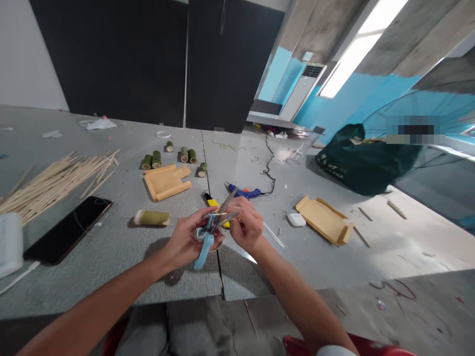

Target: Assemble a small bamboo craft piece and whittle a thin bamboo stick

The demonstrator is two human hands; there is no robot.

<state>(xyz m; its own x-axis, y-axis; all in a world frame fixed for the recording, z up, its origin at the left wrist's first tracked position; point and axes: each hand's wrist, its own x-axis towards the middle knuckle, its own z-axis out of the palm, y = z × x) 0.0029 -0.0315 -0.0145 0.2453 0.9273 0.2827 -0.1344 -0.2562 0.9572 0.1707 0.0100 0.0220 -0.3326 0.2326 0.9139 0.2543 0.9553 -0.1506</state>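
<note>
Scissors with light blue handles (204, 251) are in my left hand (186, 238), their blades spread apart and pointing up and right. Beneath the handles, a round object's rim shows partly, mostly hidden by my fingers. My right hand (247, 223) is closed beside the blades, its fingers pinching something too small to make out. A thin pale strip lies across the blades between both hands. Behind the hands, a yellow and black cutter (212, 201) and a blue glue gun (245, 192) rest on the grey table (122, 282). A green bamboo tube (152, 218) lies left of my left hand.
Short bamboo pieces (184, 154) stand and lie farther back near a cardboard tray (167, 182). Thin sticks (63, 183), a phone (69, 230) and a white bottle (10, 244) are left. Another cardboard tray (324, 220), a white case (296, 220) and a green bag (356, 163) are right.
</note>
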